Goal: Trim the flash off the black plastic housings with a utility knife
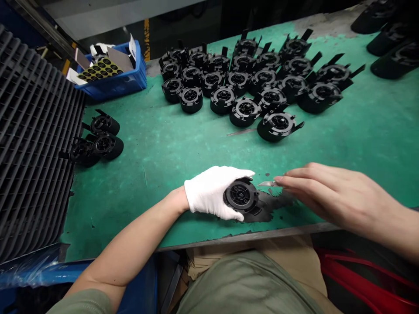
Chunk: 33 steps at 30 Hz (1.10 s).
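Note:
My left hand point(212, 192), in a white glove, grips a round black plastic part point(241, 195) near the table's front edge. The part's ribbed circular face points up. Just right of it, my bare right hand point(327, 192) holds a small knife point(267, 183) between thumb and fingers. The pointed blade is directed left at the part and stands slightly apart from it; the handle is hidden by the hand. Under and beside the part, a dark worn patch point(270, 205) marks the green surface.
Several black cylindrical parts point(245, 111) stand across the back of the green table point(157, 148). More stand at the left point(106, 145) and the far right point(396, 60). A blue bin point(114, 85) with cards sits back left, beside a grey ribbed stack point(29, 131).

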Available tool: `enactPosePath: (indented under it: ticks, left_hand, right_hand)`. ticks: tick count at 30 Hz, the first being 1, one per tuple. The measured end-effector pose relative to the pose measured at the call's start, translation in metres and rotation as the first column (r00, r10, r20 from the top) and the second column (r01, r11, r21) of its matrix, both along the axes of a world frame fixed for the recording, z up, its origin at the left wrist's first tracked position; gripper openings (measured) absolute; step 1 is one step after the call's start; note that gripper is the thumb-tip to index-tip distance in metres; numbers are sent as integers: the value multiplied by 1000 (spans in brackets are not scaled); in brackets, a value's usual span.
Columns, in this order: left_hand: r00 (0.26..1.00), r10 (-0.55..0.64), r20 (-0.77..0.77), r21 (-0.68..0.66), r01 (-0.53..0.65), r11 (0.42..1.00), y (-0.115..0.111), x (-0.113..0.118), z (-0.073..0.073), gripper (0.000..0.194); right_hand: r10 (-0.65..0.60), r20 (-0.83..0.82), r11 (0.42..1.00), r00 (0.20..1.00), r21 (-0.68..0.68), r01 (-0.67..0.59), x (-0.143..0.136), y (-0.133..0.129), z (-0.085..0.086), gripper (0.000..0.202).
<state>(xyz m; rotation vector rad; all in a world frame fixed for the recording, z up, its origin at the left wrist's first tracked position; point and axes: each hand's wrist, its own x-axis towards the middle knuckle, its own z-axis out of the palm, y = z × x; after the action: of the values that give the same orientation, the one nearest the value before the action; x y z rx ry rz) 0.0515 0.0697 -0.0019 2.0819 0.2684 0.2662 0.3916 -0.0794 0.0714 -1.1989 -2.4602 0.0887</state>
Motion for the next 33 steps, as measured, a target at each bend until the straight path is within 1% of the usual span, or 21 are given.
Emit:
enactPosePath:
  ticks: [1,3,7,9,10,12,14,16,19,21,23,25,28,30,33]
  left_hand:
    - [1000,9,8,-7,-9,1000,0,0,-1,127]
    - [1000,18,25,-14,-18,1000,-1,0,-3,128]
    - [997,59,55,14,-60,998,-2,-2,-10,129]
    - [992,93,91,43,-97,994,-3,-4,-12,132]
    - [989,101,112,58,-108,992,-4,-5,-12,134]
    - [986,86,146,87,-99,991,-4,-7,-9,135]
    - [989,47,144,103,-62,993,-4,-10,-4,127]
    - [993,27,113,91,-37,995,-5,-11,1,112]
    - [994,81,72,75,-87,993,-7,-12,3,103]
    - [991,117,65,104,-124,987,-8,-11,1,98]
    - [990,117,82,142,-127,982,-10,-9,-2,91]
    - [988,100,114,169,-119,978,-12,-8,-4,90]
    - [986,96,139,192,-122,974,-15,-6,-8,93]
    - [984,105,146,202,-134,970,-16,-6,-10,92]
    - [984,108,144,204,-136,970,-16,-6,-10,89]
  right_hand:
    - [-74,-23,997,997,-7,73,-8,-12,-2,54]
    - [-168,-58,985,984,-46,165,-27,-34,-6,50]
    - [-288,-87,955,954,-104,279,-64,-64,-8,51]
    - [-358,-141,932,923,-123,342,-80,-74,-6,51]
    - [-380,-179,923,907,-139,360,-87,-78,-5,50]
    - [-387,-229,919,893,-175,353,-101,-85,-5,46]
    - [-358,-225,931,906,-165,326,-110,-88,-9,39]
    - [-352,-179,935,919,-124,334,-110,-86,-15,35]
    - [-396,-118,918,910,-57,392,-98,-77,-22,36]
    - [-410,-99,912,907,-45,407,-89,-73,-21,38]
    - [-407,-87,914,909,-44,404,-83,-74,-17,41]
    - [-422,-62,907,904,-28,421,-82,-78,-11,42]
    - [-463,27,886,886,18,463,-82,-86,-7,39]
    - [-474,71,881,878,36,472,-82,-88,-7,36]
    - [-462,93,887,882,50,460,-82,-87,-8,35]
